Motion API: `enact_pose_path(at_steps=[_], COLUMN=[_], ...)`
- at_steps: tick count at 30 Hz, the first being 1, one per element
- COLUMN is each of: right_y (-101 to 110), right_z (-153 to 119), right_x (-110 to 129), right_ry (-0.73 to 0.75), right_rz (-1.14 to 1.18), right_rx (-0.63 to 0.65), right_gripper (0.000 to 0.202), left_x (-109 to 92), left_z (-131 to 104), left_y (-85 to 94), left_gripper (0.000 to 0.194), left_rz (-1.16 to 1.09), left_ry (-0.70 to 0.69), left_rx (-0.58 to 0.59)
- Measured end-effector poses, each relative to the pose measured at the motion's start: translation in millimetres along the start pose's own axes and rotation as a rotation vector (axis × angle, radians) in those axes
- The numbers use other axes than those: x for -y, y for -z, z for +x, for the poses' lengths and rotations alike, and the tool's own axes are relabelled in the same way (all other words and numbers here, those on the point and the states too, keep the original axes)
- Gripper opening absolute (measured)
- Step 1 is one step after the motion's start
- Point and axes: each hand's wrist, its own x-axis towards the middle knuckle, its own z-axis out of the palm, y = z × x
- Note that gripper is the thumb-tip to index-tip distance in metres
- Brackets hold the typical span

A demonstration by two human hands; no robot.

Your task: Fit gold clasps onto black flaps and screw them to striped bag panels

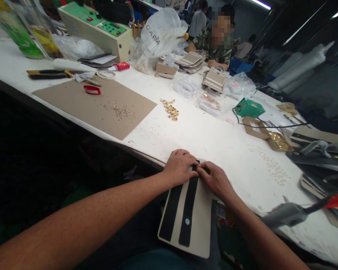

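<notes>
Pinching one dark strap (190, 202) at its top, left grip (180, 168) and right grip (216, 180) bear on the panel (202, 217), which projects below them past the tabletop (214, 138) and may slip if pressure slackens.

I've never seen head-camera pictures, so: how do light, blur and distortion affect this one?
Head view: the ceiling light glares white; the table is bright, the space below it nearly black. Head view: the table slants, and the left forearm looks stretched, perhaps by the lens. Head view: the background rolls look soft; detail between left hand and right hand is unclear.
</notes>
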Motion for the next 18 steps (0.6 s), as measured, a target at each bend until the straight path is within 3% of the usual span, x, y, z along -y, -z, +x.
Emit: enact_pose_path(at_steps=[6,12,15,18], right_y=[-2,1,4,9], right_z=[4,5,-8,-41], right_x=[-2,-1,0,-1], right_ry=[-0.125,-0.123,-0.139,-0.167], right_rz=[0.076,0.125,0.23,0.332], right_rx=[-0.039,-0.026,-0.081,-0.243], right_gripper=[0.018,0.02,0.031,0.037], left_x=[-1,0,0,-2], left_z=[0,1,2,4], left_y=[1.1,-1.1,-0.9,1.7], left_gripper=[0.028,0.027,0.028,0.029], left_rz=[-0.002,0.011,0.025,0.056], left_ry=[0.01,0.009,0.004,-0.011], left_rx=[0.01,0.003,0.019,0.047])
